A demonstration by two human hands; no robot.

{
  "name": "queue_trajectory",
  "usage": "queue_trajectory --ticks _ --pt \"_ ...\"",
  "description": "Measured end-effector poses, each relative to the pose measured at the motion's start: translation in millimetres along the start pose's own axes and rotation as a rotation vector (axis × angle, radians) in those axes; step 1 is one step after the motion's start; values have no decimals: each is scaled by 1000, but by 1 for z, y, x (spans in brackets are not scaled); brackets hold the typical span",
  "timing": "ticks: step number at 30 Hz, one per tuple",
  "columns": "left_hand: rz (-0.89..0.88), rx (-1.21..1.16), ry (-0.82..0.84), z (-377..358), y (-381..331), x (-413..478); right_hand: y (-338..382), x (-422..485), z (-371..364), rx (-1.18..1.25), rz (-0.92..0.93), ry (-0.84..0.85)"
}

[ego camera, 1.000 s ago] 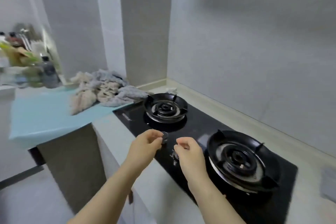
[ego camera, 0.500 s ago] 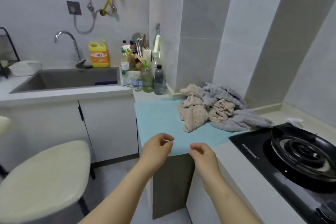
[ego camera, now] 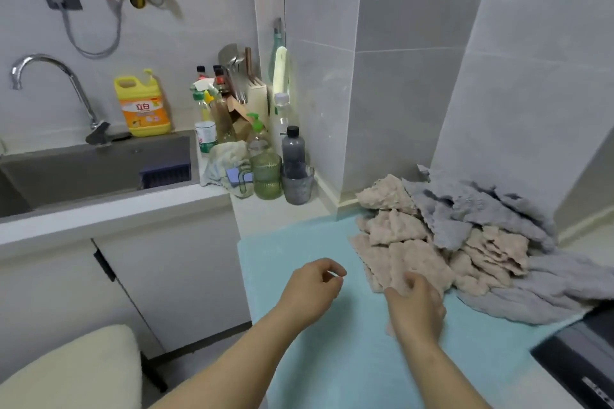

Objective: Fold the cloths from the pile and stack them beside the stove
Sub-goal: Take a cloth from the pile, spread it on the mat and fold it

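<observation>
Fingers point(ego camera: 398, 295) of the right hand point(ego camera: 417, 309) are down on the near edge of the beige cloth point(ego camera: 410, 259), the lowest flap of the pile point(ego camera: 465, 236). From behind the knuckles I can't tell whether they've pinched it or merely touch it. The left hand point(ego camera: 310, 289) hovers just beside, over the blue mat point(ego camera: 332, 362), fingers loosely curled with nothing in them.

The pile, beige and grey cloths all tangled together, sits at the far right of the mat on the counter point(ego camera: 282, 212), up against the tiled wall. The black stove point(ego camera: 578, 362) only pokes in at the lower right corner. No folded stack is in view anywhere, so I'd call this the very opening: picking a first cloth.

What next? Looks like a firm pinch on that beige edge, then a pull toward the open mat. The left hand would need to take a second corner so the cloth spreads flat. One risk: the cloths overlap, so a neighbour may drag along.
</observation>
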State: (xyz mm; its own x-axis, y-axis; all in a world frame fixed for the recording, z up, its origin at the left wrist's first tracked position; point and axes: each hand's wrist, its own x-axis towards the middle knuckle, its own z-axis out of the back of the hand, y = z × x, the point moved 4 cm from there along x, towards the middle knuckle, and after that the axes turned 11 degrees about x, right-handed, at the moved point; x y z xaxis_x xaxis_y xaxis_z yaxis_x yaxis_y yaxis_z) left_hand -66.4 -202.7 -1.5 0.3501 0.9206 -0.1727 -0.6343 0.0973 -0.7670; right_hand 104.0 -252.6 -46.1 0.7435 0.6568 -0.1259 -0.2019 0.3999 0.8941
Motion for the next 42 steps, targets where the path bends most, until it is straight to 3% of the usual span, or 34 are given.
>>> queue_trajectory --ticks 8,14,20,26,37,42 --pt "-185 183 207 -15 -3 123 14 56 -35 -45 -52 -176" --pt "-423 281 419 -27 4 183 5 62 -49 -78 -99 -418" --pt "-621 319 537 -30 16 214 13 40 -83 40 -116 -730" --pt "-707 235 455 -34 27 226 13 24 -106 95 -23 -812" --pt "-975 -23 489 -24 41 219 28 -3 -120 132 276 -877" --pt "-1101 60 396 -21 44 212 37 -17 -120 461 533 -879"
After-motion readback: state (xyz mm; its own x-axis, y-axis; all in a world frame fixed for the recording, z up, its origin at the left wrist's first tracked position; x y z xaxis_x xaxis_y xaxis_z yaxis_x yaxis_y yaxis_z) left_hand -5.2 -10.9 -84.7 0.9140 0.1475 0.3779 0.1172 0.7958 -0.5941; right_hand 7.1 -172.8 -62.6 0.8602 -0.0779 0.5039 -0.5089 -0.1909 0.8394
